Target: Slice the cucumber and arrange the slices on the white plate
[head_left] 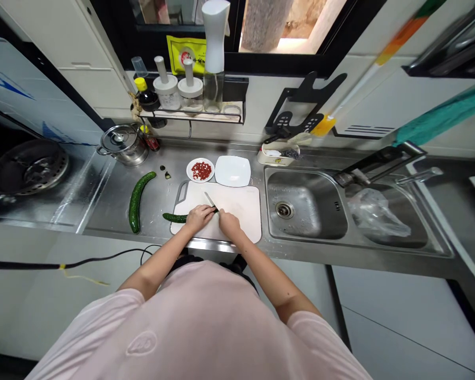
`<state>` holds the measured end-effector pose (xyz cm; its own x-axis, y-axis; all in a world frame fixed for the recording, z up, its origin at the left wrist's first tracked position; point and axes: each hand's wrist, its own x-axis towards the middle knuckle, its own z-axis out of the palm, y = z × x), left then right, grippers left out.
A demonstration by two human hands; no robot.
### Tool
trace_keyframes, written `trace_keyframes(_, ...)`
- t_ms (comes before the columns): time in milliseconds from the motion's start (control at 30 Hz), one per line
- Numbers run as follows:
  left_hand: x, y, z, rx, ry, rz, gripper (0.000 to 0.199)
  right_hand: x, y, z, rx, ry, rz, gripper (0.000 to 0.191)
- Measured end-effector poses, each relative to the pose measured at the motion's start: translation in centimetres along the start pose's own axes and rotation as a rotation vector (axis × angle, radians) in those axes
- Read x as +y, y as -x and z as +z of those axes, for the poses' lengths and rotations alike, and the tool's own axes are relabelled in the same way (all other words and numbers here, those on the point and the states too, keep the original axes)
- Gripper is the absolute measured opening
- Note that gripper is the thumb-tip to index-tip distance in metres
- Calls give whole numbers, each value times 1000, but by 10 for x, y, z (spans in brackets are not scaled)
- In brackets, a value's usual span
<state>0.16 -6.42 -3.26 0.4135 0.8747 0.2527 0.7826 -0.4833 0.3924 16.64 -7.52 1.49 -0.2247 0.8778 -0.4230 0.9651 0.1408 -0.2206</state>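
On the white cutting board (241, 211) lies a green cucumber (174, 217), its left end sticking out past the board's edge. My left hand (200, 217) is closed over the cucumber's right part and presses it to the board. In my right hand (229, 224) is a knife (209, 199), gripped by its handle, with the blade slanting away to the upper left at the cucumber's right end. The handle is hidden in my fingers. A second, whole cucumber (138, 203) rests on the steel counter to the left. Small dark cucumber end pieces (167, 175) lie behind it.
Behind the board stand a plate of chopped red pieces (201, 170) and a white square plate (233, 171). A lidded steel pot (123, 143) is at the back left. To the right is a double sink (306, 232), with a plastic bag (378, 211) in its right basin.
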Motion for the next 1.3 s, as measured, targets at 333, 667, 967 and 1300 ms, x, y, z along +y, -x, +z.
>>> trace_keyframes(333,-1,-1,-1,-17,-2,-1,29,11,22,7,-42,15,32,24)
trace_keyframes(667,0,0,0,-17,22,-33,29,20,41,9,-87,25,42,23)
trace_keyframes(967,5,-1,-3,-25,10,-57,27,25,51,10,-103,26,47,25)
trace_keyframes(1300,4,-6,-10,-83,40,-157,39,42,50,-10,7,152,84,27)
